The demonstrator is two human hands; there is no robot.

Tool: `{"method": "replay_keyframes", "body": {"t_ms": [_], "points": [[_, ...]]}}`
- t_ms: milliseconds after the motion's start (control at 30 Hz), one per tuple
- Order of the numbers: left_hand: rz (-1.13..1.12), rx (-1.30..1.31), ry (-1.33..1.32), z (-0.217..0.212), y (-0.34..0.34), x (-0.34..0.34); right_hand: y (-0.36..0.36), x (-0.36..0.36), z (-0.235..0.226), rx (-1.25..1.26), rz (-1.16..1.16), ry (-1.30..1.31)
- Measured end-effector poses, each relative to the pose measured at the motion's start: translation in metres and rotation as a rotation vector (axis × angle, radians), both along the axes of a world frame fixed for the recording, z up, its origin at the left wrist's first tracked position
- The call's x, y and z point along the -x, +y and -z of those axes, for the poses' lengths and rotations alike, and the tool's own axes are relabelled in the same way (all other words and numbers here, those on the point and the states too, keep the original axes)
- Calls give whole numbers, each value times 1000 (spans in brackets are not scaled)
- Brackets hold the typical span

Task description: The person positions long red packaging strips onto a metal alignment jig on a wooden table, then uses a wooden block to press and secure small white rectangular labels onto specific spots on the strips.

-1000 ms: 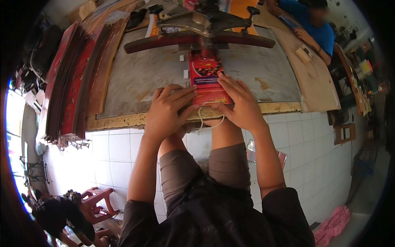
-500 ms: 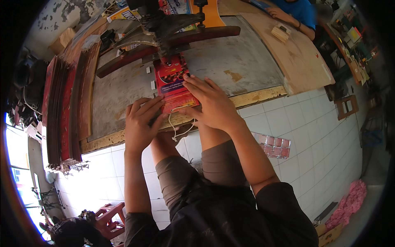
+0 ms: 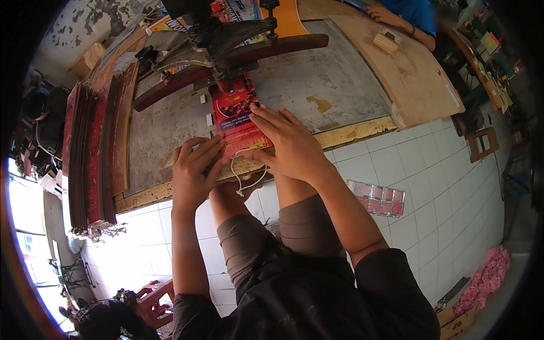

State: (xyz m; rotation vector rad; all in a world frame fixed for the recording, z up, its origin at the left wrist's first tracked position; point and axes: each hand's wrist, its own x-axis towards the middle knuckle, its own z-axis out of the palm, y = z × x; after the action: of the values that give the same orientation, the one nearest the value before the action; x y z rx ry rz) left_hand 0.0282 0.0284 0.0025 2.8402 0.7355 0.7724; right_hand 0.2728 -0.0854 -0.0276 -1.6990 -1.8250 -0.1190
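A flat red printed paper bag (image 3: pixel 238 111) lies on the grey work board under the dark metal press (image 3: pixel 218 48). From its near edge a white cord handle (image 3: pixel 242 184) hangs over the wooden rim. My left hand (image 3: pixel 194 170) rests at the bag's left edge, fingers extended and their tips on or beside it. On the right side, my right hand (image 3: pixel 289 141) lies with long fingers stretched along the bag's edge and the thumb near its lower corner. Neither hand is closed. The press hides the bag's far end.
Left of the board stands a thick stack of flat red pieces (image 3: pixel 93 153) with cords dangling. Small white blocks (image 3: pixel 209 119) sit beside the bag. A wooden block (image 3: pixel 386 41) lies on the brown board at right, near another person's hand (image 3: pixel 385 15). Below is a tiled floor (image 3: pixel 422 164).
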Motion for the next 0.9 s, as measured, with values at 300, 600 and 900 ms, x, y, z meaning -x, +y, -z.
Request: {"method": "replay_keyframes", "body": {"t_ms": [300,600,900], "points": [[13,-10,-7,-1,0,0,0,-1,1,-4,-1,-8],[12,41,-26,-2,0,2,1,3,-6,7,-23,38],[23,66,-60,2,3,6,1,3,-10,62,-20,15]]}}
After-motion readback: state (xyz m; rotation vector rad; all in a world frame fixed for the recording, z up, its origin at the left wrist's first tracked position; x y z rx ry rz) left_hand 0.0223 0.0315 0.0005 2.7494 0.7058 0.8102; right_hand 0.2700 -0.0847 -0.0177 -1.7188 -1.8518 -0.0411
